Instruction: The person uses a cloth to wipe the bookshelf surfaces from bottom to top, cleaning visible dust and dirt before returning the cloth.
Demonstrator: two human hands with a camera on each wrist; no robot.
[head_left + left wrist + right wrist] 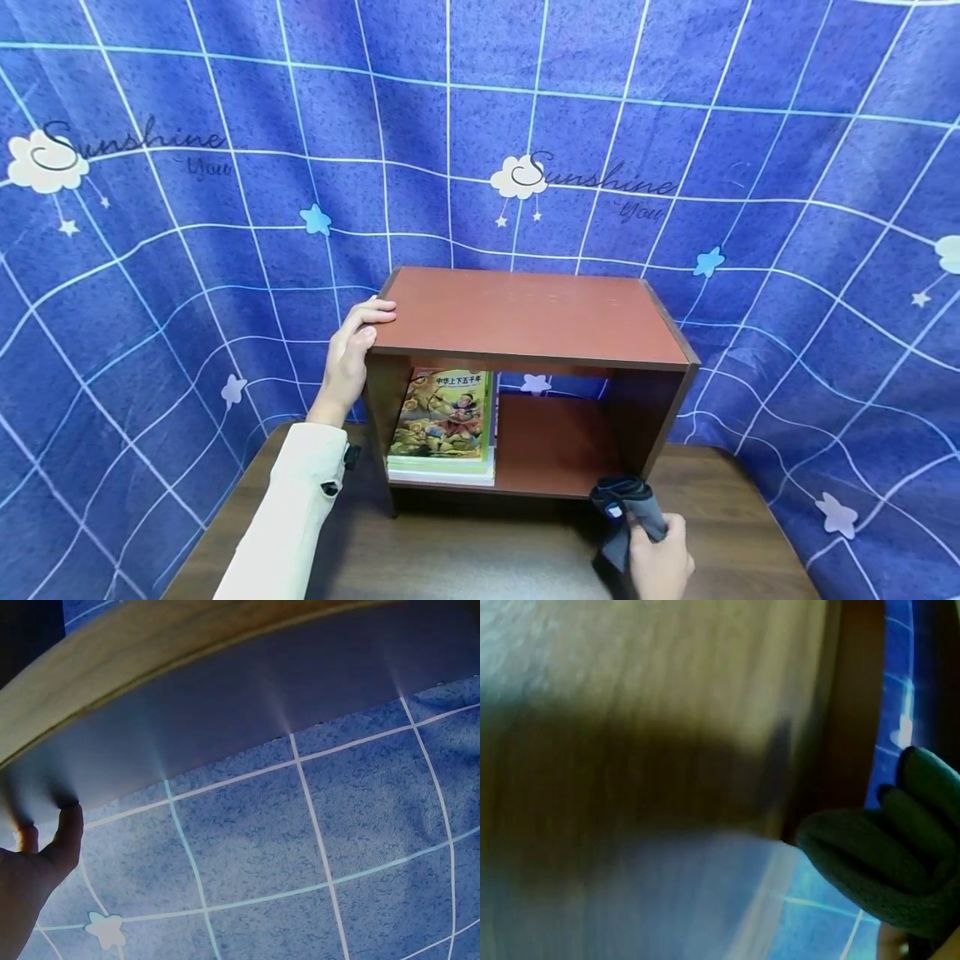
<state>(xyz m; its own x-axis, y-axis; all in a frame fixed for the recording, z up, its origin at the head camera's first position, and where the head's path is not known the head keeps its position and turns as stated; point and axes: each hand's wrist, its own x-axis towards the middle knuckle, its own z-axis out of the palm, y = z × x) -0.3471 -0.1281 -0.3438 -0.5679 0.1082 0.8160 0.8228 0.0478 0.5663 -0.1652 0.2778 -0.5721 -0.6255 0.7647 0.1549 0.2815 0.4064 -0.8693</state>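
Head view: 1 red-brown shelf (528, 317) stands on a dark wood table (465, 550), its open front facing the person and its long axis running left to right. A blue checked cloth (187, 167) hangs behind as backdrop.

Left hand (351, 354): holds the shelf's top left front corner, fingers curled over the top board, thumb not visible in this view. The left wrist view shows the thumb (66, 832) pressed against the underside of a board (247, 697), so the corner is pinched between thumb and fingers.

Right hand (660, 558): low at the frame edge, closed around 1 dark grey cloth (626, 508) bunched into a wad. The right wrist view shows the cloth (877, 862) folded in thick rolls just beside the shelf's brown edge; contact cannot be told.

Key relation: the cloth sits in front of the shelf's lower right corner, so the bottom board lies just ahead and to the left of the right hand, which is the nearer of the 2 there. The top board lies above it.

Count: 1 shelf, 1 cloth, a small stack of books (442, 417) lying in the left half of the shelf, at least 2, exact number unclear.
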